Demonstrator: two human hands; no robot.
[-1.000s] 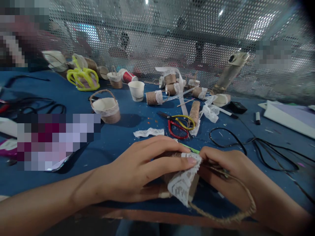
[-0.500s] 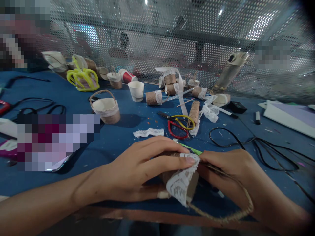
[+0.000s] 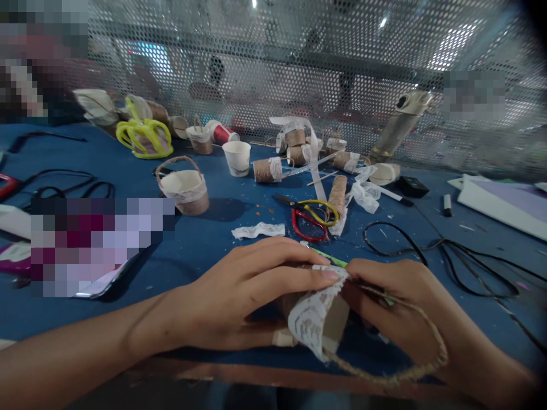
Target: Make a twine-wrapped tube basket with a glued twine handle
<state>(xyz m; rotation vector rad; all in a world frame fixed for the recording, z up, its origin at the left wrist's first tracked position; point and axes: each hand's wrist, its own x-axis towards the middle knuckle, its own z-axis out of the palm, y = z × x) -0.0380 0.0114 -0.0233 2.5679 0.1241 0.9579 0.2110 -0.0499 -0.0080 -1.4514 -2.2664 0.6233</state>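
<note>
Near the table's front edge both hands close on a small brown basket (image 3: 333, 319) made from a cup wrapped in twine. My left hand (image 3: 243, 296) wraps over its top, fingertips pressing a white lace strip (image 3: 310, 319) against the rim. My right hand (image 3: 397, 302) grips the basket's right side, where a jute handle loop (image 3: 427, 364) curves out over the wrist. A green stick (image 3: 331, 259) lies just behind the hands.
On the blue table (image 3: 213, 239) lie red and yellow scissors (image 3: 310, 219), a lace scrap (image 3: 258, 230), a finished basket (image 3: 183, 188), a white paper cup (image 3: 237, 156), several twine-wrapped rolls, a yellow holder (image 3: 143, 136) and black cables (image 3: 448, 253). Perforated mesh (image 3: 299, 57) stands behind.
The basket has turned slightly between my hands and the lace end has shifted lower. Both hands stay in place.
</note>
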